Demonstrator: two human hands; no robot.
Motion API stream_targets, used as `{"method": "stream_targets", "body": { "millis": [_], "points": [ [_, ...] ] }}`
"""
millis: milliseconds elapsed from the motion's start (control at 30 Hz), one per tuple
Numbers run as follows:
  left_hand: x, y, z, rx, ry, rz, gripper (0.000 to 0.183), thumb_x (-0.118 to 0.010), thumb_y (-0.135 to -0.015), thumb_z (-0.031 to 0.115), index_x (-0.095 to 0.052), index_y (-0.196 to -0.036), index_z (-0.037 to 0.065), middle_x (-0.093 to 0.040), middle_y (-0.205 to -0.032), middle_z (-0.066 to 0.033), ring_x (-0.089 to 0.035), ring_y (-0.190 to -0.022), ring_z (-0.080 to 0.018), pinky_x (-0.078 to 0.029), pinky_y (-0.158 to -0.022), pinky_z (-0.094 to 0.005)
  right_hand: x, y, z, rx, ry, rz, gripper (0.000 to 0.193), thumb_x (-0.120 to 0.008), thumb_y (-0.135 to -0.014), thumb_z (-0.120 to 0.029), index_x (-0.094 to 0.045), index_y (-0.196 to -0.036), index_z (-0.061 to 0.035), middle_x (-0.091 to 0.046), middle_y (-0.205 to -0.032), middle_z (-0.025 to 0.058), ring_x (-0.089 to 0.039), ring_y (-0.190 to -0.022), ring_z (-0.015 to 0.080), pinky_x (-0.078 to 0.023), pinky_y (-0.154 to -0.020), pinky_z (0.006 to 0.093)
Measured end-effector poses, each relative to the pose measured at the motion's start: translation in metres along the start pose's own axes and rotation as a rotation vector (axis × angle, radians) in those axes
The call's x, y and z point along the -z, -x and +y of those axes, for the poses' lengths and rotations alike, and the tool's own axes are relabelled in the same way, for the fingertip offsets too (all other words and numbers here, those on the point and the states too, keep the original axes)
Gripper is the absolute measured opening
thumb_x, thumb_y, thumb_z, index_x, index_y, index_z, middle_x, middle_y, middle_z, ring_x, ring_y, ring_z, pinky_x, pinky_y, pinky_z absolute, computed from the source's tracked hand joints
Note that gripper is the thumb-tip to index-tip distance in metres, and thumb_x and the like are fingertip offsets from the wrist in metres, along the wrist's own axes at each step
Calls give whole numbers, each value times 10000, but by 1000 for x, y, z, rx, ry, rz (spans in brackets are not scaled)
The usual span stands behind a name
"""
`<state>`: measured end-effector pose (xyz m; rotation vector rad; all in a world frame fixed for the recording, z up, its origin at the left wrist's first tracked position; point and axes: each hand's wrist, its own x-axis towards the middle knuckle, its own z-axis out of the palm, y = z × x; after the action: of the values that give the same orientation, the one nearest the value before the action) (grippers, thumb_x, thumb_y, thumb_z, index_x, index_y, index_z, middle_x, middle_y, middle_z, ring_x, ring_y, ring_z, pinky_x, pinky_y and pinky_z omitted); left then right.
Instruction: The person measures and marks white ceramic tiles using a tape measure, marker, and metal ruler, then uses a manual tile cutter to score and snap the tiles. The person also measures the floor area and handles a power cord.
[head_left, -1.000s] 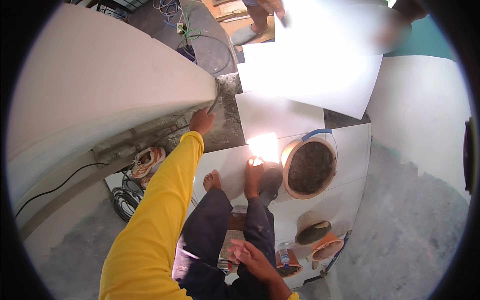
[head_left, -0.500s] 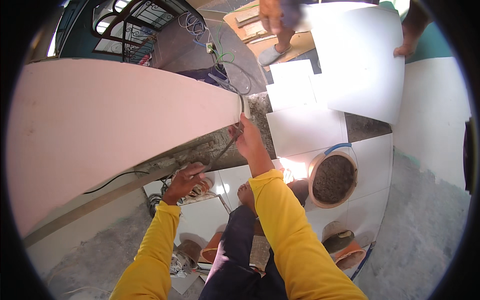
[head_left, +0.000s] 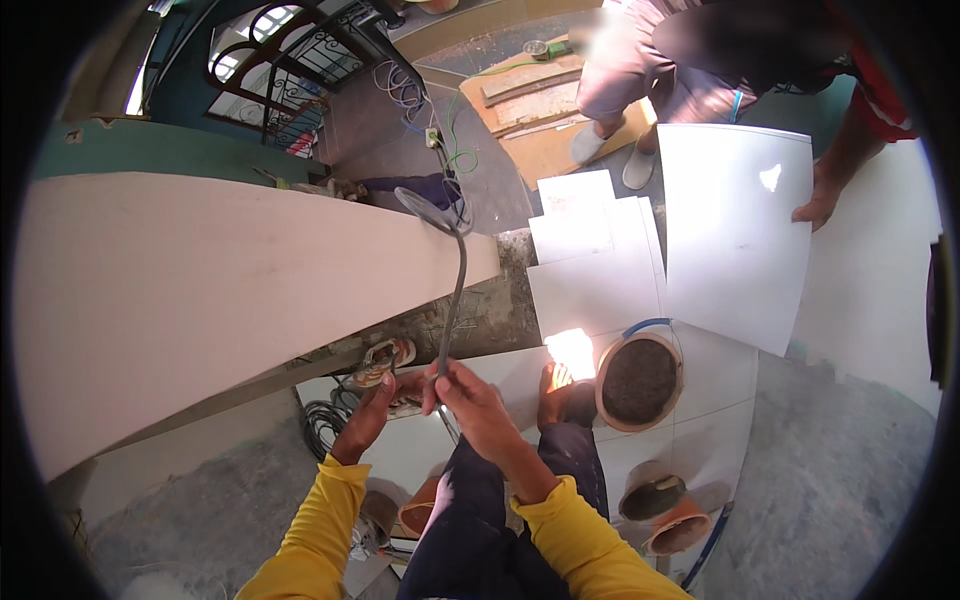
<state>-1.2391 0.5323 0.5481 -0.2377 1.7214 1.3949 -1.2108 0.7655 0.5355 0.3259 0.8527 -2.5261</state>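
Note:
A grey cable (head_left: 459, 290) runs down from a loop lying over the far end of the pale wall top. My right hand (head_left: 470, 405) pinches it in front of my knees. Close beside, my left hand (head_left: 372, 412) has its fingers curled at the cable's lower part, thumb up; the strand there is mostly hidden by the fingers. Below my left hand, a dark cable coil (head_left: 322, 428) lies on the floor. A sandal (head_left: 386, 356) shows just beyond that hand.
At the far right a co-worker's hand (head_left: 820, 200) holds a large white tile (head_left: 738, 235) upright. White tiles (head_left: 590, 275) lie stacked nearby. A bucket of mortar (head_left: 641, 382) stands by my right foot. Another bucket (head_left: 680, 528) lies nearer. The long wall (head_left: 250, 270) fills the left.
My right hand has drawn the cable down toward me, close to my left hand. The view has shifted, showing more of the co-worker, whose tile has moved lower.

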Motion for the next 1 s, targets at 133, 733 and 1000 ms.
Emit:
{"method": "stream_targets", "body": {
  "millis": [133, 733, 1000],
  "points": [
    [-39, 30, 104, -188, 244, -36, 713, -328, -1159, 539, -439, -1593, -16, -676, -1358, -178, -656, -1241, -264, -461, -1118, -418, -45, 53, -13, -33, 142, -230, 224, -500, -1155, -197, -559, -1303, -40, -639, -1008, 45, -621, -1036, 153, -463, -990, 311],
    [-85, 286, 242, -731, -664, 314, 422, -654, -1074, 360, -723, -1270, -8, -712, -881, -223, -645, -731, -317, -510, -714, -429, -173, 113, -174, 1113, 1296, 153, 879, -965, -765, -243, -487, -1484, -79, -466, -1411, 211, -517, -1258, 342, -469, -984, 458],
    [-125, 365, 234, -799, -520, 249, 396, -701, -1060, 341, -736, -1215, -22, -713, -865, -99, -611, -757, -150, -504, -697, -347, -200, 149, -252, 1029, 1359, -473, 256, -882, -811, -191, -677, -839, -41, -629, -763, 73, -593, -701, 261, -449, -691, 378]
  ]
}}
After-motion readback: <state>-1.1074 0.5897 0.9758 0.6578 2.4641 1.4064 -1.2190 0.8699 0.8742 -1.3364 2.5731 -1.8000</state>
